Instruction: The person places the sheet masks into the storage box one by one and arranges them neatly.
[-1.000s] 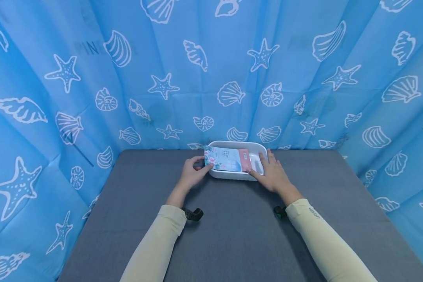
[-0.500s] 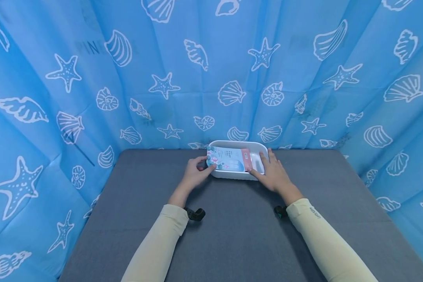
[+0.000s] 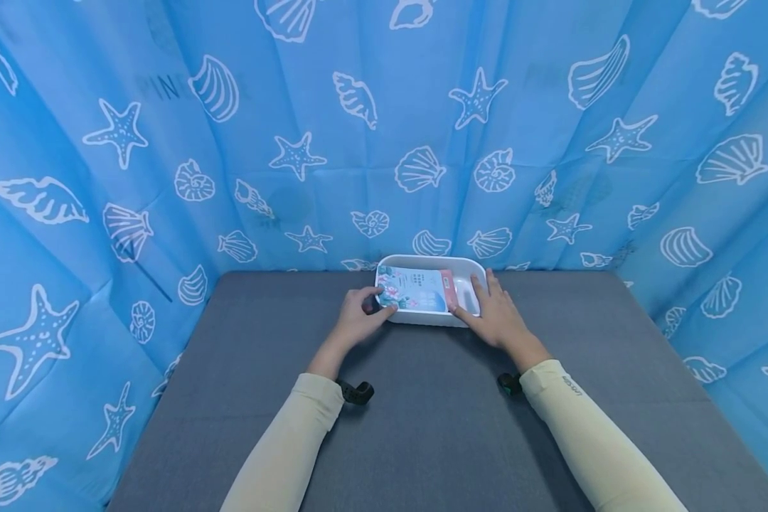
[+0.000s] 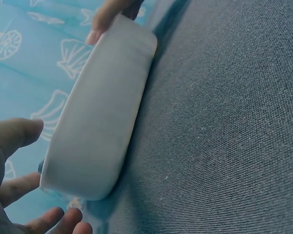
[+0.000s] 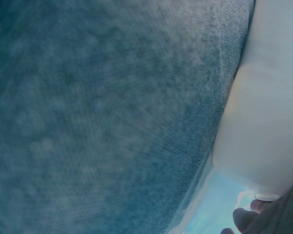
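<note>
A flat, pale blue packet (image 3: 416, 290) with printed flowers and a pink band lies in a white oblong tray (image 3: 422, 319), over its left and middle part. My left hand (image 3: 355, 317) is at the tray's left end, thumb and index finger spread apart around the packet's corner. In the left wrist view the left thumb (image 4: 27, 132) stands off the rim, and a finger reaches the end wall. My right hand (image 3: 500, 318) holds the tray's right end, thumb at the front rim, one finger over the inside and the others along the outer end.
The tray stands at the back edge of a grey cloth-covered table (image 3: 422, 427). Right behind it hangs a blue curtain (image 3: 371, 185) printed with white shells and starfish, which also closes off both sides. Dark bands (image 3: 356, 392) sit on both wrists.
The left hand has moved slightly right, and the packet's left end has come down inside the tray rim. Left thumb and index finger have parted from the packet. The right hand stays in place.
</note>
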Demonstrator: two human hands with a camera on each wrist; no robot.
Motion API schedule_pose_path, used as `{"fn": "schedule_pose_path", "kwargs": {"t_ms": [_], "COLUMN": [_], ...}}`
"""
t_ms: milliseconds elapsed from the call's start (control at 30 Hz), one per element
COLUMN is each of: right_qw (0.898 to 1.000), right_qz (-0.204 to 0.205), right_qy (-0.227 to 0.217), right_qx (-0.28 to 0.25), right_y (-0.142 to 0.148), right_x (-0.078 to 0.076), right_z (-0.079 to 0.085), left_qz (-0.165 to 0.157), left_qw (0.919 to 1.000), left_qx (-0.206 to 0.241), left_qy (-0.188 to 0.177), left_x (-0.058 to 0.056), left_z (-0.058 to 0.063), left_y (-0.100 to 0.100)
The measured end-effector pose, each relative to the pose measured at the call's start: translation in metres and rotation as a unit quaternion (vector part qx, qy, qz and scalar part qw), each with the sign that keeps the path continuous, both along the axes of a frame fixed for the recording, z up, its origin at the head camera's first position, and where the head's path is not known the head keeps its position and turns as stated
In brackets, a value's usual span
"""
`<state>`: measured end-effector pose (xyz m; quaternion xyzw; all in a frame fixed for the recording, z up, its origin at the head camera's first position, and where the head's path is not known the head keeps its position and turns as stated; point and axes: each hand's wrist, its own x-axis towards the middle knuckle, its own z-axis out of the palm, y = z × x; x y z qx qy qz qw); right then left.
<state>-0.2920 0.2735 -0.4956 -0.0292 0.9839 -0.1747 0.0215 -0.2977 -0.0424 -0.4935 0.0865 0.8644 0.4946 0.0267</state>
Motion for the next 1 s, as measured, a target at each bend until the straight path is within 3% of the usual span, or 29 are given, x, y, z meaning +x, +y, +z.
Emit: {"fn": "schedule_pose_path", "kwargs": {"t_ms": [400, 600, 1000], "right_qw": [1.000, 1.000, 0.999], "right_qz": [0.009, 0.012, 0.027], "right_qy": [-0.002, 0.000, 0.014], "right_qx": [-0.007, -0.008, 0.025], "right_y": [-0.005, -0.008, -0.008], "right_x": [0.001, 0.000, -0.010], "right_z": [0.000, 0.000, 0.003], "left_qz": [-0.005, -0.002, 0.002], "left_qw": [1.0000, 0.9999, 0.9990], "left_qx": [-0.007, -0.004, -0.016], "left_qy": [-0.003, 0.013, 0.042], "left_x": [0.001, 0.001, 0.007], "left_z": [-0.004, -0.005, 0.008], "left_y": [-0.001, -0.006, -0.029]}}
